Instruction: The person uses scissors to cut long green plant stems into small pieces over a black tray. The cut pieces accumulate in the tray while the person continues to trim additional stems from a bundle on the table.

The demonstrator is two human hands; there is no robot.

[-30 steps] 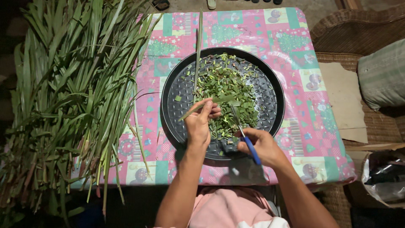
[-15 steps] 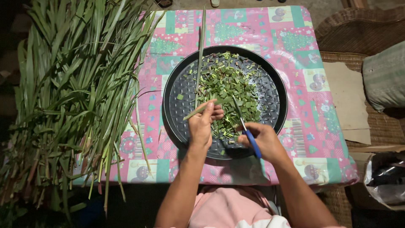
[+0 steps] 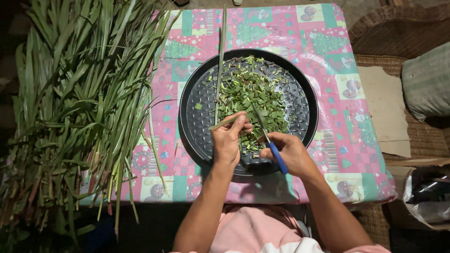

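Pink and green patterned cloth covers the small table [image 3: 328, 136], lit brightly against a dark floor. At its middle, just beyond both hands, sits a round black tray [image 3: 300, 100] with a heap of chopped green leaf pieces [image 3: 251, 93]. The left hand [image 3: 226, 140] hovers over the tray's near edge, its fingers pinched on a short folded leaf strip [image 3: 225, 122] that juts out to its left. The right hand [image 3: 290, 152], just beside it, is closed around the blue handle of a pair of scissors [image 3: 268, 140], whose blades point away toward the strip and the heap. One long thin leaf rib [image 3: 219, 61] lies across the tray, running away from the left hand. Far to the left of that hand, a thick pile of long green leaves [image 3: 75, 107] overhangs the table. To the right of the right hand stand wicker furniture [image 3: 398, 33] and a cushion [image 3: 426, 82].
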